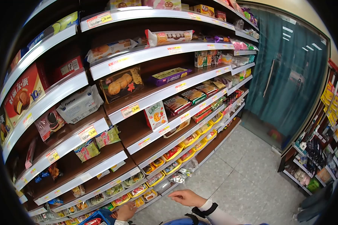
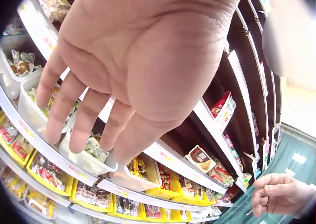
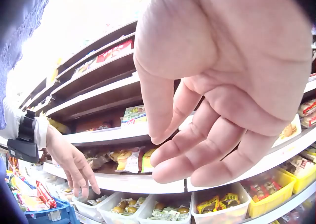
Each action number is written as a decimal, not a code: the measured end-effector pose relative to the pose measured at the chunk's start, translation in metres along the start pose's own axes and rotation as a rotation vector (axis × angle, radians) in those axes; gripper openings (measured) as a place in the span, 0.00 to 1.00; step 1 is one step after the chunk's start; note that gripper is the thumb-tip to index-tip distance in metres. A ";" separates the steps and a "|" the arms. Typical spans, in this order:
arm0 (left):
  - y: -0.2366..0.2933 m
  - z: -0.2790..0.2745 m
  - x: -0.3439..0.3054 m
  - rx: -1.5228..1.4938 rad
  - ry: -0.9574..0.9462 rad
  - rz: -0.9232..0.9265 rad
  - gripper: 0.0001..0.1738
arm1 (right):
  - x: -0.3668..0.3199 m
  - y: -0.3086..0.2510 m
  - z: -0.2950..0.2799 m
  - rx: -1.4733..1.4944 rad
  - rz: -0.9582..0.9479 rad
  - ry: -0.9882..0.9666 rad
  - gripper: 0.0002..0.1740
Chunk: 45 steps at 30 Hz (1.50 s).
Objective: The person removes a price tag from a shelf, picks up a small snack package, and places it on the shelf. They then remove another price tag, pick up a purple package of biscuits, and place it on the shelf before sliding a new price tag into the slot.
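- Snack bins (image 2: pixel 81 160), white and yellow, line the lower tiers of the long shelving (image 1: pixel 150 55), close in front of my left hand (image 2: pixel 128 61) on the feed.
- Blue basket (image 3: pixel 66 210), well loaded, is just beside that left hand; I judge that a sideways sweep of the arm could dislodge its jutting red packet (image 3: pixel 45 194).
- Left hand: slightly spread, gripping nothing; I cannot tell whether it touches a bin. Reaching too low could, I think, catch a rim and tip one.
- Right hand (image 3: pixel 232 75): apart from the left, loosely bent, pinching nothing that I can see.
- Wrapped snacks (image 2: pixel 94 145) lie heaped in the bins near my left fingertips; loose stacking and slick film could make one slip from a hurried pinch.
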<state>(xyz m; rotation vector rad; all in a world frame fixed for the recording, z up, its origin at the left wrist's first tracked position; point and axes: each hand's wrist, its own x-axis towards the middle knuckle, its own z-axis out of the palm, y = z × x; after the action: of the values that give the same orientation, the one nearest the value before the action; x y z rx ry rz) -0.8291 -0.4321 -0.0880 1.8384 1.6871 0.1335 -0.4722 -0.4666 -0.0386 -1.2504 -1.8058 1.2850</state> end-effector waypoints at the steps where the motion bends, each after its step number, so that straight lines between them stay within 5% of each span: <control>1: 0.005 0.001 0.002 0.002 -0.001 0.001 0.27 | -0.002 0.001 -0.003 -0.002 0.016 -0.003 0.16; 21: 0.136 0.061 0.040 -0.129 -0.047 0.180 0.26 | -0.070 0.038 -0.104 0.137 0.041 0.182 0.14; 31: 0.225 0.041 0.036 -0.109 -0.109 0.311 0.25 | -0.091 0.056 -0.145 0.234 0.109 0.238 0.15; 45: 0.335 -0.043 0.085 -0.104 0.254 0.687 0.19 | -0.051 0.065 -0.213 0.262 0.064 0.379 0.12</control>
<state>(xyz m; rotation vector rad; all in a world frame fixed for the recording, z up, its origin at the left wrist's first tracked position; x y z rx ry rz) -0.5455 -0.3304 0.0871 2.3163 1.0976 0.7477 -0.2481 -0.4266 -0.0189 -1.3077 -1.2982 1.1798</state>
